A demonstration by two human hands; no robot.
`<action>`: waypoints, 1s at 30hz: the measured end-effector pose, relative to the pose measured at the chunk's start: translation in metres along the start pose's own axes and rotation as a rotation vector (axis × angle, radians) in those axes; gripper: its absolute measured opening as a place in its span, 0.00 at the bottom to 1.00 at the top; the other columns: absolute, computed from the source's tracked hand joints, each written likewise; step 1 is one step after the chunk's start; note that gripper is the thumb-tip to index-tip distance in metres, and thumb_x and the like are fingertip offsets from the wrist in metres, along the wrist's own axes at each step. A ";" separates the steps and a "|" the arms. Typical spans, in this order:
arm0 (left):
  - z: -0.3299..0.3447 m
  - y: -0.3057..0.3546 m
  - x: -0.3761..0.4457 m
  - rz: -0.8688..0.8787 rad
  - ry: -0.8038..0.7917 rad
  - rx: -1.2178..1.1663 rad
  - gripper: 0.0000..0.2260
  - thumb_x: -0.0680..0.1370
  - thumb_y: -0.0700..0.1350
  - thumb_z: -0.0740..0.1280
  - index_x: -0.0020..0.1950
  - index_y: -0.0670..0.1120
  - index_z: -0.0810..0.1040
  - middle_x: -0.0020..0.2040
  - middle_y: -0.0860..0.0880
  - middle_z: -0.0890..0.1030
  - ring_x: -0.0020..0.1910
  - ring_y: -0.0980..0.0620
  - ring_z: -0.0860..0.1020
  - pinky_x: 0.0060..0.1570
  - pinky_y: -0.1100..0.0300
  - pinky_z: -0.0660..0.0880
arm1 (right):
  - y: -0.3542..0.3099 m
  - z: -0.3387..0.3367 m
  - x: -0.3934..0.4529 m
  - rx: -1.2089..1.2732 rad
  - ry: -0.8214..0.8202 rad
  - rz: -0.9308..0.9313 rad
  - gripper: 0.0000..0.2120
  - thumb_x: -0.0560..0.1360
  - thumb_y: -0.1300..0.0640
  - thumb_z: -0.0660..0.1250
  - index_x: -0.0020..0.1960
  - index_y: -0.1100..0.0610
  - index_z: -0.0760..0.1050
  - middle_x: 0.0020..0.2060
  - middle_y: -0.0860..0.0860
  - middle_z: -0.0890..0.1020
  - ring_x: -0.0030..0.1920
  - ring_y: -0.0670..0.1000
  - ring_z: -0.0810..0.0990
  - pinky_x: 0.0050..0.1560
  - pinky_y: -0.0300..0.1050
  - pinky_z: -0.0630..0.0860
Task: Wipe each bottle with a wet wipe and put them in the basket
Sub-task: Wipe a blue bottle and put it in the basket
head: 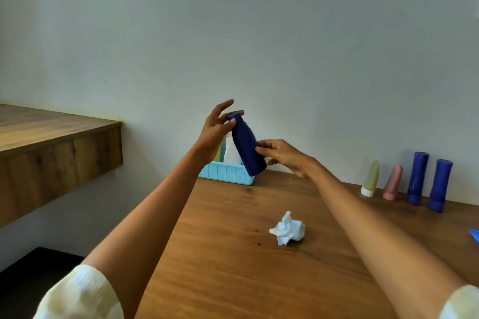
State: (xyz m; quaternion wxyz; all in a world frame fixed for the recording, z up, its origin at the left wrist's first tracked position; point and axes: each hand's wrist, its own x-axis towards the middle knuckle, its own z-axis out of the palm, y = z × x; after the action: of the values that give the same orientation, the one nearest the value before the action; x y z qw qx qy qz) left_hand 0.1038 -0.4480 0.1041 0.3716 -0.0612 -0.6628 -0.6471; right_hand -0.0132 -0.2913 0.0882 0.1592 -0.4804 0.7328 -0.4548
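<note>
Overhead, a plain pale wall backs the wooden table, where a crumpled wipe lies. Above the light-blue basket, the left hand pinches the tilted dark blue bottle at its top; the right hand grips its lower side.
</note>
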 end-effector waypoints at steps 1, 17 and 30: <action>0.000 -0.001 0.009 0.004 0.012 0.053 0.21 0.79 0.34 0.60 0.71 0.46 0.64 0.62 0.41 0.76 0.58 0.47 0.76 0.54 0.60 0.78 | 0.002 -0.002 0.009 0.003 0.020 -0.008 0.12 0.79 0.54 0.61 0.62 0.53 0.71 0.55 0.49 0.79 0.53 0.45 0.78 0.48 0.40 0.75; 0.010 -0.105 0.074 -0.396 0.103 0.390 0.15 0.84 0.49 0.50 0.49 0.43 0.71 0.46 0.46 0.72 0.46 0.52 0.70 0.51 0.57 0.65 | 0.067 0.018 0.128 -0.245 0.364 0.233 0.14 0.77 0.55 0.63 0.59 0.61 0.72 0.53 0.57 0.80 0.49 0.54 0.79 0.48 0.47 0.76; 0.009 -0.121 0.073 -0.413 -0.011 0.497 0.08 0.82 0.41 0.52 0.49 0.43 0.69 0.51 0.43 0.71 0.48 0.49 0.68 0.42 0.58 0.65 | 0.077 0.007 0.126 -0.705 0.339 0.306 0.20 0.73 0.47 0.67 0.59 0.58 0.73 0.57 0.57 0.76 0.58 0.57 0.74 0.54 0.51 0.75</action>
State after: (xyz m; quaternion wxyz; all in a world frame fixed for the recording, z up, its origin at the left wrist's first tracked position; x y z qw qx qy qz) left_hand -0.0201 -0.4880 0.0490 0.2327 0.1637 -0.8008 -0.5270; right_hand -0.1133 -0.3925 0.0470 -0.0719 -0.3093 0.9224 -0.2199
